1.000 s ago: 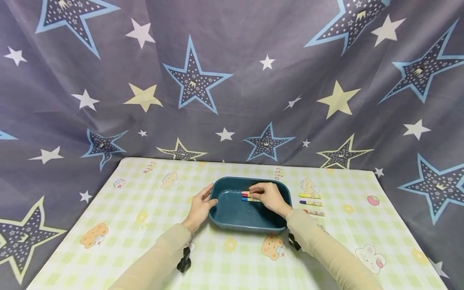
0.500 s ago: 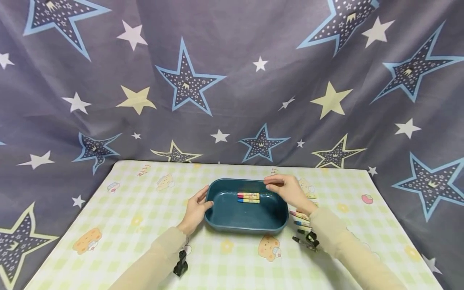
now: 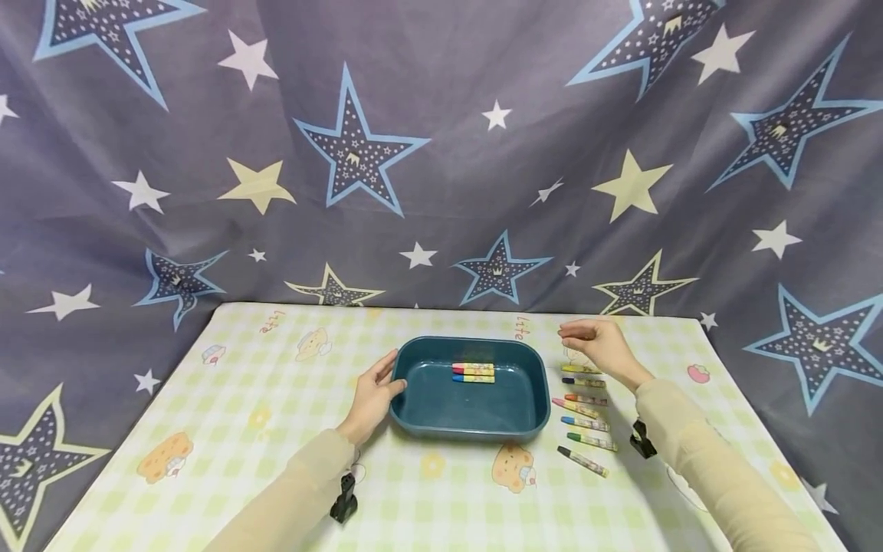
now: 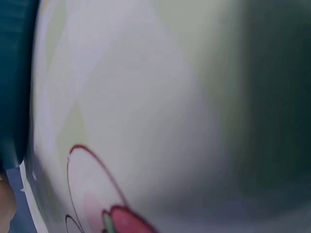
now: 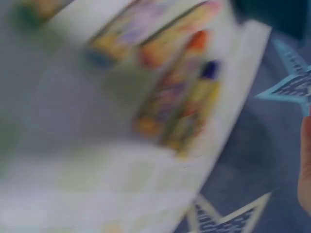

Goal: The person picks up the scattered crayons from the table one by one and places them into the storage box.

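Observation:
My left hand grips the left rim of a dark teal rectangular plastic tray, its thumb over the edge. Pink, red and blue crayons lie side by side in the tray, toward its back. My right hand is in the air right of the tray, fingers bent and holding nothing visible. Just below it lies a yellow crayon, then a dark blue crayon. Toward the front follow an orange-red crayon, a pink one, a blue one, a green crayon and a black crayon.
A green-and-white checked cloth with cartoon prints covers the table. Behind it hangs a grey curtain with stars. Each wrist wears a black camera mount. In the right wrist view, the crayons are blurred.
My right hand has let go of the crayons in the tray, risen over the rim and moved right, above the crayon row. The left hand keeps its place on the tray.

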{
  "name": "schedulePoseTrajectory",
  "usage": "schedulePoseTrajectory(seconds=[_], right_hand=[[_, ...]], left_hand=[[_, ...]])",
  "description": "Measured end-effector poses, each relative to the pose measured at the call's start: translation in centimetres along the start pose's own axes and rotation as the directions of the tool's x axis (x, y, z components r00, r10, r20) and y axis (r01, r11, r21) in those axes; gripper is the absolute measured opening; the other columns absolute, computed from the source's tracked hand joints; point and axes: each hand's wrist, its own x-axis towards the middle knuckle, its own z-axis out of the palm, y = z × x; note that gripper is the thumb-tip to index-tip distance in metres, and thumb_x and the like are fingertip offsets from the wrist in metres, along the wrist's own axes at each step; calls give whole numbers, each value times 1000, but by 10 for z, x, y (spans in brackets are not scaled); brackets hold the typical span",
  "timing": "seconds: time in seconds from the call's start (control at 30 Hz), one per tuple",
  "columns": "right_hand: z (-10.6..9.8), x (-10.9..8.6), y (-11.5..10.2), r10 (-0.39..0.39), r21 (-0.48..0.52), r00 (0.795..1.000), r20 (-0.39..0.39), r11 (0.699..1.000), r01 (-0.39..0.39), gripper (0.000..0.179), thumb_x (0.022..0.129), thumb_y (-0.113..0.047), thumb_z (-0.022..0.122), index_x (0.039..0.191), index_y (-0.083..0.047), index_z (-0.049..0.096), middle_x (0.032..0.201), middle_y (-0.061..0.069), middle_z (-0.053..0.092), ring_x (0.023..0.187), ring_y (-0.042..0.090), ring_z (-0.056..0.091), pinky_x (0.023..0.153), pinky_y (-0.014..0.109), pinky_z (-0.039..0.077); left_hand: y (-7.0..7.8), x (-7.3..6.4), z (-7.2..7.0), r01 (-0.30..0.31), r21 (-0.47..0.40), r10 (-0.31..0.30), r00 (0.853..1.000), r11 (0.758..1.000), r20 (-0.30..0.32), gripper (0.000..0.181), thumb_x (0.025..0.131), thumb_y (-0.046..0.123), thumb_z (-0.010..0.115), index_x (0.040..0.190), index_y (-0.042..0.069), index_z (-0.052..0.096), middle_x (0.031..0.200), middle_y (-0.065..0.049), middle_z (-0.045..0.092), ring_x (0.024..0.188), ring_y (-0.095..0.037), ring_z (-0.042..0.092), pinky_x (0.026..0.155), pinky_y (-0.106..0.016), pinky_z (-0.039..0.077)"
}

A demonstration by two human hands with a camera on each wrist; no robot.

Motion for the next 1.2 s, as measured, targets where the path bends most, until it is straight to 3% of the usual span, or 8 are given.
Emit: schedulePoseTrajectory(seconds=[0.13,0.37,0.53,0.73,1.1,1.2], right_hand=[[-3,-4,25,42,-9,999,28,999,-42,28,85,-2,61,111,8,61,107,26,63,92,22,67,74,20,56],[-11,-8,56,94,-65,996,4,994,-93,30,84,-5,63,112,7,62,106,23,65,96,32,64,74,22,56],[-13,-14,71,152,-35,988,30,988,-151,34,84,-6,63,114,8,59,109,24,64,92,24,66,75,21,56],[-13,-14,78,174,-8,983,51,985,-174,35,83,-6,64,115,8,59,108,23,64,86,14,67,74,23,57],[-8,-21,79,156,-76,987,31,985,-153,33,81,-5,67,111,7,61,104,22,66,91,26,66,67,20,56],[-5,-20,78,155,-100,988,-6,983,-154,27,79,-3,68,104,6,65,96,21,68,83,23,66,63,21,55]], left_hand=[[0,-2,0,-2,2,2,1000,1000,-2,60,84,0,55,140,12,38,138,-15,43,130,-27,40,105,-37,39],[1,-1,-1,-9,-5,9,1000,1000,-10,60,83,-1,55,140,10,38,138,-16,43,130,-29,40,105,-38,39],[-1,-4,0,5,8,-4,1000,1000,-13,60,82,-2,55,140,9,39,138,-18,43,129,-30,40,104,-39,39],[2,-4,1,9,4,-9,999,1000,-34,60,82,0,56,139,9,39,138,-15,44,129,-28,41,105,-37,39],[0,-2,0,-6,-7,6,1000,1000,-8,61,83,-1,56,140,9,38,139,-15,43,130,-27,40,104,-35,39],[11,-10,0,9,-9,-9,1000,1000,4,61,83,-1,55,141,7,36,140,-16,41,130,-28,39,105,-35,38]])
